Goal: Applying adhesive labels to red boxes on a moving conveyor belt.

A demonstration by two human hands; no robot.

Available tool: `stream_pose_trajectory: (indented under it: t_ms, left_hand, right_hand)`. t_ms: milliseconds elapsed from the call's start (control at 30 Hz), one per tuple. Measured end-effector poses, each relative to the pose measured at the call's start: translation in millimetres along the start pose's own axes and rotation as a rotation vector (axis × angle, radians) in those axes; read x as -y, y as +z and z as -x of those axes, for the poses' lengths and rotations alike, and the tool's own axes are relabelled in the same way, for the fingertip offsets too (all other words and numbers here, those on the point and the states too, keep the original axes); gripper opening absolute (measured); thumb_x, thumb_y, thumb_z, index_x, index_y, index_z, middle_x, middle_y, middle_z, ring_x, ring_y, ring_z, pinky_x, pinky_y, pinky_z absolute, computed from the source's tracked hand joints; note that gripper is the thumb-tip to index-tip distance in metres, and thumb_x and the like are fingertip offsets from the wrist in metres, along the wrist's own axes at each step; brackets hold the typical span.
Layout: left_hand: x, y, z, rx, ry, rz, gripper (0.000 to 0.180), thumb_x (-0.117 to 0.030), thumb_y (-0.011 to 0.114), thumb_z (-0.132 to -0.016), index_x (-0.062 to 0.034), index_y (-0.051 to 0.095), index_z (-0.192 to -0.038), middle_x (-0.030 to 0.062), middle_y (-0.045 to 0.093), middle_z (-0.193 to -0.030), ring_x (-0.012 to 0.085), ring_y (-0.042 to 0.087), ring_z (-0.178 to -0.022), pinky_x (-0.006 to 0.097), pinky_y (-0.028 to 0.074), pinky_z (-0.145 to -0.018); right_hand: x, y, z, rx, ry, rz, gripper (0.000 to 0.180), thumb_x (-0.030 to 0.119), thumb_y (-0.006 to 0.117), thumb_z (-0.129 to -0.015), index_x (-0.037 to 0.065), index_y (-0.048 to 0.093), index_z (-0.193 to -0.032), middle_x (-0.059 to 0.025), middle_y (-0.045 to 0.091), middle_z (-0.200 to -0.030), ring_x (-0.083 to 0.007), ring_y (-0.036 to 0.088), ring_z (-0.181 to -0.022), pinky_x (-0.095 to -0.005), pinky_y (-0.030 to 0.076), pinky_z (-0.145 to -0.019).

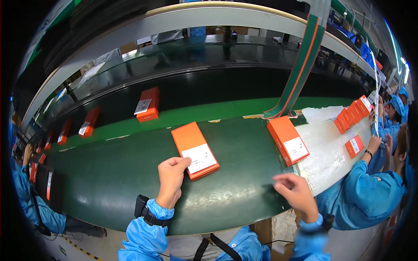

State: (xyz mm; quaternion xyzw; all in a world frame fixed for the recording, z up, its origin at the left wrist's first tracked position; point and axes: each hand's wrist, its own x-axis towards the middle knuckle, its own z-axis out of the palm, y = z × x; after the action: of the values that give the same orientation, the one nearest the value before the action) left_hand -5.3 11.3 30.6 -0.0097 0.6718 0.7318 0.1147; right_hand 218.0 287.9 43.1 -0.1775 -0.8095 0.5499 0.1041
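An orange box (190, 138) with a white printed label (200, 159) lies on the green tabletop (122, 174) in front of me. My left hand (171, 179) is closed in a pinch at the box's near left edge, its fingertips touching beside the label; the curled fingers partly hide the contact. To the right, my right hand (298, 195) hovers over the table's near edge, slightly blurred, with its fingers apart and nothing in them. Beyond that hand lies a second orange box (283, 138), also with a white label on its near end.
A green conveyor belt (187, 114) behind the table carries orange boxes, including one box (148, 104) with a label. At right, stacked orange boxes (352, 114) and a single small box (354, 146) rest on a whitish surface. Co-workers in blue sit at both sides. A green strap (300, 65) hangs down.
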Motion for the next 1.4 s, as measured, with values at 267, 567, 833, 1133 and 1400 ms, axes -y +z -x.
stream_pose_trajectory:
  t_ms: [267, 567, 833, 1133, 1400]
  left_hand:
    - [7.4, 5.4, -1.1, -0.016, -0.035, -0.005, 0.011, -0.006, 0.073, -0.085, 0.0023, 0.068, -0.080, 0.0030, 0.066, -0.073, 0.0049, 0.051, -0.058, 0.022, 0.037, -0.051]
    - [4.7, 5.5, -3.7, -0.013, -0.045, -0.027, 0.013, -0.009, 0.073, -0.087, -0.0022, 0.067, -0.078, -0.0003, 0.060, -0.066, 0.0045, 0.044, -0.050, 0.022, 0.032, -0.046]
    - [5.6, 4.0, -3.4, -0.015, -0.042, -0.034, 0.014, -0.009, 0.073, -0.087, -0.0016, 0.066, -0.078, 0.0000, 0.060, -0.066, 0.0045, 0.045, -0.050, 0.022, 0.033, -0.046]
    - [6.3, 9.2, -2.5, -0.029, -0.009, -0.020, 0.014, -0.008, 0.072, -0.087, -0.0009, 0.065, -0.077, -0.0005, 0.061, -0.066, 0.0036, 0.046, -0.050, 0.021, 0.033, -0.045]
    - [19.4, 11.6, -1.7, -0.097, 0.467, -0.592, 0.025, -0.011, 0.080, -0.080, 0.0029, 0.059, -0.079, 0.0033, 0.063, -0.064, 0.0078, 0.056, -0.056, 0.027, 0.044, -0.051]
  right_hand:
    - [-7.5, 75.4, -78.7, 0.033, -0.080, -0.041, 0.022, 0.011, 0.070, -0.091, 0.001, 0.073, -0.110, -0.0001, 0.070, -0.087, -0.0034, 0.056, -0.067, -0.0210, 0.048, -0.064]
    - [-19.5, 81.1, -85.0, -0.007, -0.052, -0.132, 0.020, 0.011, 0.069, -0.089, 0.000, 0.073, -0.106, -0.0001, 0.070, -0.083, -0.0034, 0.054, -0.064, -0.0215, 0.047, -0.061]
    - [-16.9, 82.7, -82.4, -0.003, -0.066, -0.102, 0.018, 0.009, 0.069, -0.089, 0.000, 0.073, -0.105, -0.0004, 0.070, -0.082, -0.0033, 0.055, -0.065, -0.0213, 0.047, -0.062]
    - [-15.3, 79.4, -83.5, 0.024, -0.036, -0.119, 0.018, 0.006, 0.066, -0.091, -0.003, 0.071, -0.106, -0.0013, 0.071, -0.087, -0.0032, 0.057, -0.071, -0.0188, 0.047, -0.066]
    - [-19.0, 82.6, -84.0, -0.029, -0.066, -0.126, 0.018, 0.005, 0.068, -0.089, -0.002, 0.072, -0.104, 0.0000, 0.069, -0.081, -0.0024, 0.055, -0.066, -0.0200, 0.046, -0.062]
